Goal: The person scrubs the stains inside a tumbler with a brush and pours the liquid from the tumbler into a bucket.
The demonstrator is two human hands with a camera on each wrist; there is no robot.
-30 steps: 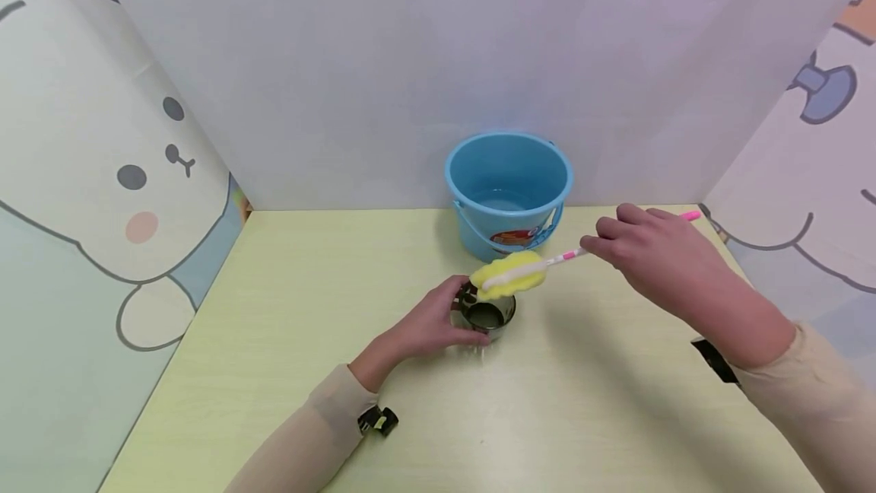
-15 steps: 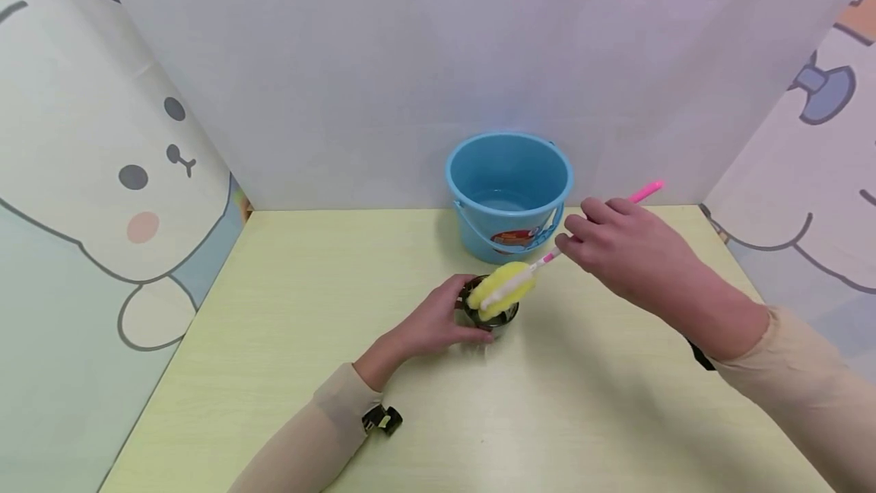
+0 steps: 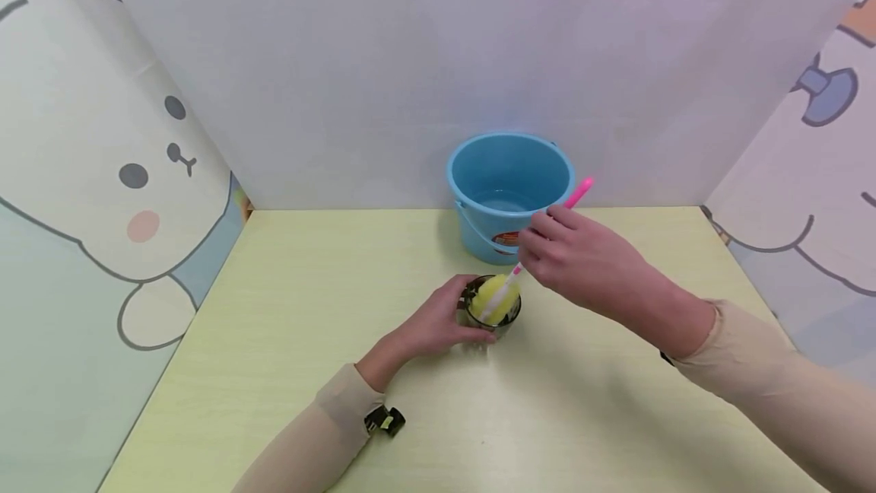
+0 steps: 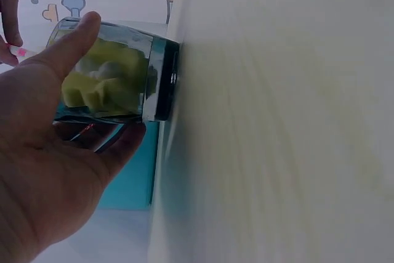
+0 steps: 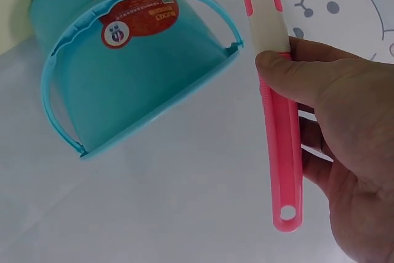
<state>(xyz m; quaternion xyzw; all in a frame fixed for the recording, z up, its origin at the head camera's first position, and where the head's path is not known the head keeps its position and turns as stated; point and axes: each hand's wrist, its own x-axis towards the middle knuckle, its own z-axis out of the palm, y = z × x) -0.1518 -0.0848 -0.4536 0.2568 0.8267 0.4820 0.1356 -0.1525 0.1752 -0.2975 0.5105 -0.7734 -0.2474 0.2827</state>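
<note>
My left hand [image 3: 441, 318] grips a dark, see-through glass [image 4: 154, 60] from its left side, thumb and fingers on opposite walls. The glass stands upright on the table. My right hand [image 3: 575, 257] holds a sponge cup brush by its pink and white handle [image 5: 280, 133], thumb laid along it in the right wrist view. The brush's yellow sponge head [image 3: 496, 299] is inside the glass, its top showing at the rim. Through the glass wall in the left wrist view, the sponge [image 4: 104, 78] fills much of the inside.
Behind the glass, near the back wall, stands a blue bucket [image 3: 472, 223] with its handle hanging down in front. The pale yellow table [image 3: 328, 272] meets a plain grey-white wall [image 3: 342, 82] at the back. Cartoon-printed panels [image 3: 82, 173] flank both sides.
My right hand has moved left, tilting the brush steeper. The sponge head has gone from above the glass down into it. My left hand keeps holding the glass in nearly the same spot.
</note>
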